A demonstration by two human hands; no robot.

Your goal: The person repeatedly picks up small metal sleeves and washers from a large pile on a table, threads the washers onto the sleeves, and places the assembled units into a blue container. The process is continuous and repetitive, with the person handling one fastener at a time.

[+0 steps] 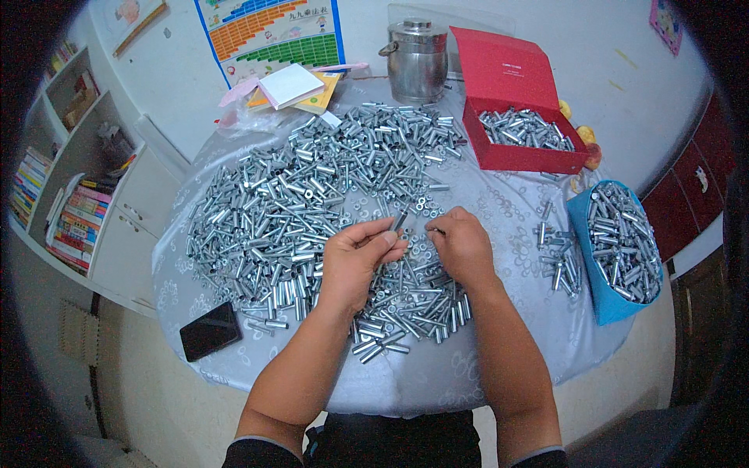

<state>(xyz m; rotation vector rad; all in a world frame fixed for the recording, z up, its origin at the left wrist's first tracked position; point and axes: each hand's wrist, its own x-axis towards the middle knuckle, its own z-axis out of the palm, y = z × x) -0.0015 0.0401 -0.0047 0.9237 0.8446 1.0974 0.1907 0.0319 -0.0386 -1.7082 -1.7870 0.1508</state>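
A black phone (211, 331) lies near the left edge of the surface (437, 382). A blue bin (602, 285) of metal fasteners stands by the right edge. My left hand (360, 253) grips a metal sleeve (401, 218) above the central pile (265, 210). My right hand (463, 246) is closed, contents indeterminable. An open red box (519, 159) sits toward the far right edge.

Shiny metal fasteners (265, 203) surround the left hand (355, 257); beyond the right hand (462, 246) stand a smooth metal pot (419, 66) and a matt, cardboard-looking red box (538, 161); satiny cloth (429, 378) lies beneath both.
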